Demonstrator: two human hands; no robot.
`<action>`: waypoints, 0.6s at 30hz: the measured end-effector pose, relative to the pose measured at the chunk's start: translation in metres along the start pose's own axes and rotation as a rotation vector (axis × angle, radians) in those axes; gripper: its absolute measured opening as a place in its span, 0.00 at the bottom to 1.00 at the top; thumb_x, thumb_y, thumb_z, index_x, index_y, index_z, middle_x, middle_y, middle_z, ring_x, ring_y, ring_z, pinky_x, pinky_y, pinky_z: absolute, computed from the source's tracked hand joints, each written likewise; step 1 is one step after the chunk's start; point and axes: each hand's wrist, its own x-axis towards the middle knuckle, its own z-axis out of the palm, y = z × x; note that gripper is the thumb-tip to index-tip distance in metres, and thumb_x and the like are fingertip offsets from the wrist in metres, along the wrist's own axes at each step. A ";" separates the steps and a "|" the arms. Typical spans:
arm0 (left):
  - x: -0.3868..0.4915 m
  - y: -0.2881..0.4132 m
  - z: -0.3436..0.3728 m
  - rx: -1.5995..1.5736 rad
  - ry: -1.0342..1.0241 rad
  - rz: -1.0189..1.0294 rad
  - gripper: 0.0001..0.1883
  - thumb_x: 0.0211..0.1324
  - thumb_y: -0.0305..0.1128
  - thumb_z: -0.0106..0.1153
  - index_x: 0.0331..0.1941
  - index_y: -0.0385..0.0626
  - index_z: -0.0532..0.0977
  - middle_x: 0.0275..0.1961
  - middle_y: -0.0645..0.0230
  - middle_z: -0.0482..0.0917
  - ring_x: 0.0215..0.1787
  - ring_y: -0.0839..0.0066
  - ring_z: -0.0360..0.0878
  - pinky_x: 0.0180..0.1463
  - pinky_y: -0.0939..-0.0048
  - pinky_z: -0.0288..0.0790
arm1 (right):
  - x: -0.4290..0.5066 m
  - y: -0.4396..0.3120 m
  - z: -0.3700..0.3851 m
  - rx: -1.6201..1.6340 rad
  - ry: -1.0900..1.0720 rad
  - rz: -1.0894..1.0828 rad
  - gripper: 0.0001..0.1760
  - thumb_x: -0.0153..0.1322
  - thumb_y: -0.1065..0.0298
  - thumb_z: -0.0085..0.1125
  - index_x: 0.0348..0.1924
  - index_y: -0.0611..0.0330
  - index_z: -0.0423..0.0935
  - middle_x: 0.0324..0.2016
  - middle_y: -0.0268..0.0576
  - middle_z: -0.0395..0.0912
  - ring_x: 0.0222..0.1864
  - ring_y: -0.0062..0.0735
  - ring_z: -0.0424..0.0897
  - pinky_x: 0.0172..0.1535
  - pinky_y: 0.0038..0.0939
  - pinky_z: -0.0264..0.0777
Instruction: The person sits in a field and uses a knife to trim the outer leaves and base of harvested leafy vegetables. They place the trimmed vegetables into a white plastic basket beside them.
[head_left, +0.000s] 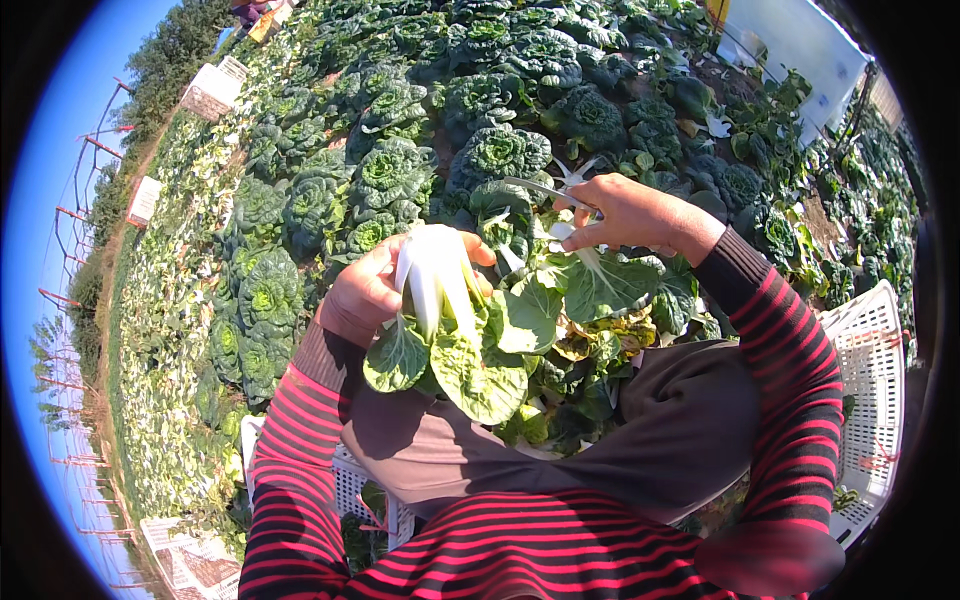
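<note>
My left hand (360, 292) grips a cut head of leafy greens (431, 274) by its thick white stalks. The head is tilted base-up, and its green leaves hang down over my knee. To the right, my right hand (637, 214) holds a knife with a slim metal blade (541, 189) pointing left, away from the head. Just below those fingers is a loose green leaf (607, 289); whether they pinch it I cannot tell. Trimmed and yellowed leaves (600, 337) lie on the ground between my knees.
Rows of dark green rosette plants (397, 169) spread ahead. A white perforated plastic crate (874, 405) stands at my right, another white crate (356, 484) at my left. Farther left are a white crate (210, 90) and a smaller box (145, 201). Pale sheeting (787, 56) rises at upper right.
</note>
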 end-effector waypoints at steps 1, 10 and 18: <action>0.004 -0.003 -0.004 -0.084 0.010 0.041 0.48 0.39 0.36 0.75 0.66 0.31 0.64 0.61 0.47 0.76 0.60 0.50 0.78 0.62 0.50 0.73 | -0.003 0.025 0.013 -0.347 0.172 -0.256 0.25 0.67 0.58 0.70 0.50 0.69 0.79 0.21 0.37 0.79 0.21 0.22 0.78 0.26 0.27 0.72; 0.029 -0.028 -0.027 -0.426 0.304 -0.037 0.25 0.66 0.40 0.58 0.62 0.38 0.71 0.50 0.56 0.81 0.43 0.66 0.80 0.48 0.62 0.80 | -0.012 -0.041 -0.025 0.446 -0.056 0.455 0.16 0.70 0.61 0.65 0.44 0.64 0.79 0.19 0.36 0.76 0.15 0.20 0.72 0.19 0.27 0.66; 0.095 -0.024 0.038 -0.169 0.258 -0.060 0.44 0.64 0.65 0.50 0.67 0.34 0.62 0.64 0.50 0.73 0.63 0.59 0.74 0.66 0.55 0.70 | -0.035 -0.081 0.002 0.545 0.289 0.048 0.27 0.68 0.52 0.71 0.49 0.65 0.79 0.33 0.41 0.85 0.30 0.27 0.83 0.33 0.29 0.77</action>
